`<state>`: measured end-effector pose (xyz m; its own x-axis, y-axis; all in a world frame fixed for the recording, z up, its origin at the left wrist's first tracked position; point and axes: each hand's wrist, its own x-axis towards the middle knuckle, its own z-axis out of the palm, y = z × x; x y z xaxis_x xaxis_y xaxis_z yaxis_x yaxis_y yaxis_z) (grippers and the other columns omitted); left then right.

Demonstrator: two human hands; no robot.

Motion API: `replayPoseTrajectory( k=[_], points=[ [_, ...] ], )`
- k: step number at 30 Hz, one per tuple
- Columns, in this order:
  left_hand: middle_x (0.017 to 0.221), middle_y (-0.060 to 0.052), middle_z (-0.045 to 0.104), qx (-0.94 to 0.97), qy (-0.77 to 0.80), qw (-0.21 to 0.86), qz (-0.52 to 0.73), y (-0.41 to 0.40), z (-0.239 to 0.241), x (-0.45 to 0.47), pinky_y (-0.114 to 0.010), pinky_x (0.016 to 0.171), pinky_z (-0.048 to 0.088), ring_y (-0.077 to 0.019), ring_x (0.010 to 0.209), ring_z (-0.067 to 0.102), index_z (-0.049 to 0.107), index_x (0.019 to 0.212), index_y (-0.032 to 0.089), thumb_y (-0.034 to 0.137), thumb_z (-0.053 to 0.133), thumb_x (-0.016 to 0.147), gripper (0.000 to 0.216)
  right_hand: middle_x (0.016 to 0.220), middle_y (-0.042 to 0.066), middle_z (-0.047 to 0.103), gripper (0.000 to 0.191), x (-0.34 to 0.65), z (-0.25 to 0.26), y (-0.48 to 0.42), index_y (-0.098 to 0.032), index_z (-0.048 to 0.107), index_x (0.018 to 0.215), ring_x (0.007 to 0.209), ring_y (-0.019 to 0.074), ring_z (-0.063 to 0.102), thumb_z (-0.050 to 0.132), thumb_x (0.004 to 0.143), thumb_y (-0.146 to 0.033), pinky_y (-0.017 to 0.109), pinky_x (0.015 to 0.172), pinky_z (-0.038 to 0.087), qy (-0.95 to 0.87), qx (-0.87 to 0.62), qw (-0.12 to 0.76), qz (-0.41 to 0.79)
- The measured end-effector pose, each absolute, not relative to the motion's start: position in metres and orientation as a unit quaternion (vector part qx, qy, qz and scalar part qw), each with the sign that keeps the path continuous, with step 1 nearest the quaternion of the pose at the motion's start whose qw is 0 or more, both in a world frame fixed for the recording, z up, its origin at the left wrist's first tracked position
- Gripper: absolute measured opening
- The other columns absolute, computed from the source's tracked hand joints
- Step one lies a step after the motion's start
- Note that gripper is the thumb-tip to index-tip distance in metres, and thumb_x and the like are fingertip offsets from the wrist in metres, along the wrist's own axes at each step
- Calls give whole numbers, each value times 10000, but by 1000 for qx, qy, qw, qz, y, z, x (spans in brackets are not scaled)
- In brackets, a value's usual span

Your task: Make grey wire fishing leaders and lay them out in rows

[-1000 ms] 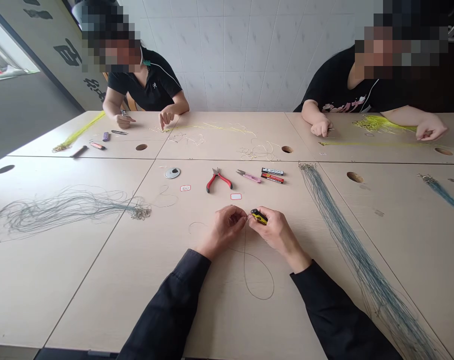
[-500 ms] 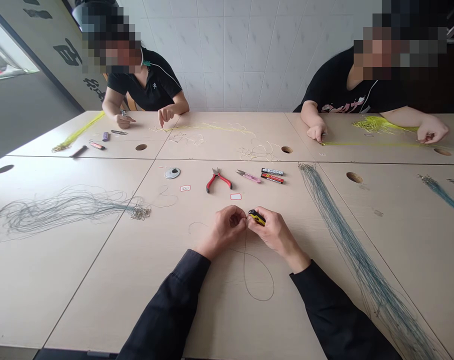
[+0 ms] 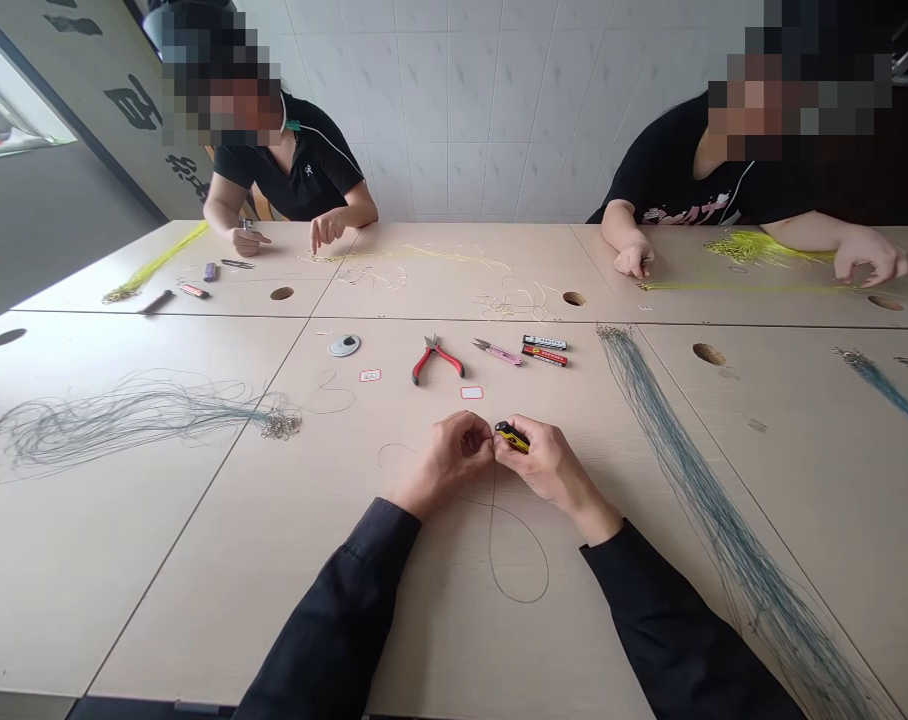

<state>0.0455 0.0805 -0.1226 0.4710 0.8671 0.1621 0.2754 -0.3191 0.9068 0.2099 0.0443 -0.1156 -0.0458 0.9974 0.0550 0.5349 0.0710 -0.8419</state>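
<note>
My left hand (image 3: 458,450) is closed in a pinch on a thin dark cord (image 3: 525,601). The cord hangs from between my fingertips and makes a loop on the table below them. My right hand (image 3: 551,470) is wrapped round a black-and-yellow lighter (image 3: 512,437), its dark end pointing up and left. The fingertips of both hands meet, or nearly meet, at the cord; its end is hidden there. No flame shows. Beyond my hands lie red-handled pliers (image 3: 437,358), pink thread snips (image 3: 499,353) and two more lighters (image 3: 545,356).
A bundle of grey-blue cords (image 3: 694,480) stretches along my right side. Another cord bundle (image 3: 281,425) with metal ends lies at left. A round metal disc (image 3: 344,345) is farther back. Across the table (image 3: 199,600), two people handle yellow cords (image 3: 754,246). Round holes (image 3: 709,354) pierce the tabletop.
My hands have barely moved, and the hanging cord has shifted very slightly right. Across the table, the right-hand person's far hand has opened a little and moved outward.
</note>
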Motion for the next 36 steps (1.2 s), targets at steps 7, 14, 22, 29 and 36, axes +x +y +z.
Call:
replayPoseTrajectory(
  k=[7,14,22,29,36],
  points=[
    [705,20,559,704,396,467,359,81,-124,45,-189,569,379,-74,620,457,567,763,152,179,543,792,46,601,-49,375,342,212,-115,44,-187,465,694,559,97,332,538,872,-470,225,529,288,-605,-597,391,353],
    [695,26,541,680,402,489,368,81,-120,46,-191,559,356,-72,608,436,553,761,153,199,544,803,63,502,-27,323,592,212,-112,43,-173,428,536,485,96,321,371,932,-608,250,502,247,-603,-616,361,355],
    [719,14,567,686,393,499,354,79,-118,45,-195,561,360,-78,617,442,573,779,151,246,558,829,109,517,-32,284,537,209,-114,44,-175,346,544,505,85,287,387,935,-539,266,515,207,-622,-624,333,336],
    [734,9,578,686,382,509,352,78,-120,44,-202,566,369,-79,615,454,584,798,149,266,563,835,124,538,-35,303,445,208,-118,45,-183,322,579,530,88,281,404,914,-464,261,534,221,-633,-612,337,333],
    [697,24,533,686,393,493,363,79,-119,45,-196,558,357,-74,610,442,548,753,154,187,541,786,47,503,-34,317,545,207,-118,44,-184,363,546,496,92,308,358,942,-559,255,513,242,-582,-629,372,356]
  ],
)
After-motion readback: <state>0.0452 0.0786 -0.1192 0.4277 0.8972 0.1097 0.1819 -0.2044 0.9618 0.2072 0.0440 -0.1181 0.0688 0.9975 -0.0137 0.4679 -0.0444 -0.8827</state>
